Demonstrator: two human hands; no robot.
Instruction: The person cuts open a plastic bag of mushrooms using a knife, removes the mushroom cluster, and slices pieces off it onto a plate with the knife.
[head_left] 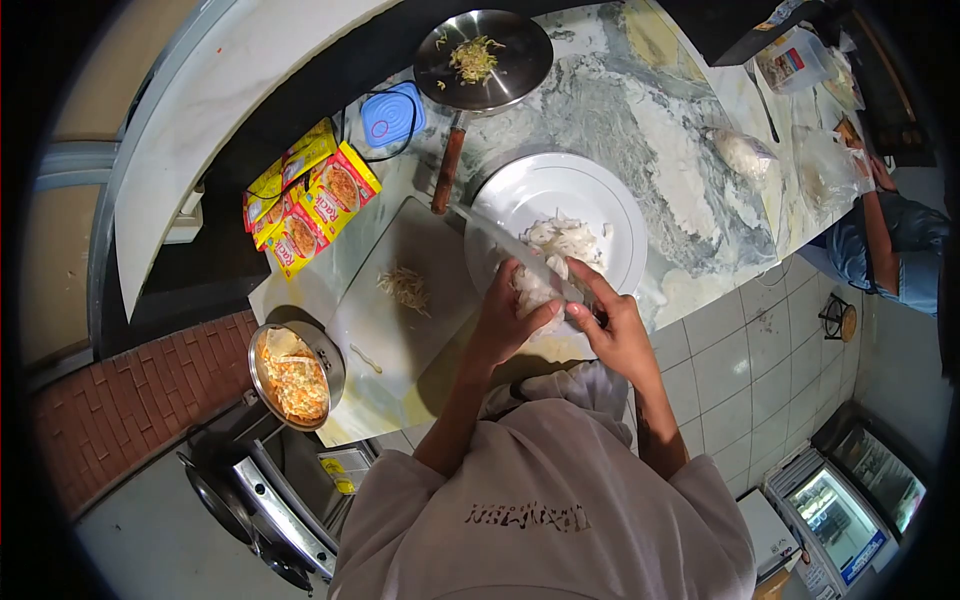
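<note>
A white plate (625, 215) on the marble counter holds a heap of white noodle-like shreds (565, 238). Over its near edge, my left hand (510, 315) curls around a white clump (535, 288) of similar look. My right hand (610, 325) grips the other side, its thumb and fingers bent in close to the left. A pale, translucent strip (500, 235) runs from the clump toward the upper left; I cannot tell whether it is plastic or a blade. To the left lies a cutting board (440, 255) with thin pale shreds (404, 290).
Beyond the plate sits a frying pan (515, 75) with sprouts in it. Yellow seasoning packets (325, 195), a blue lid (392, 114) and a metal bowl (337, 365) of orange-white food stand left. Another person (885, 245) is at the right, near plastic bags (830, 175).
</note>
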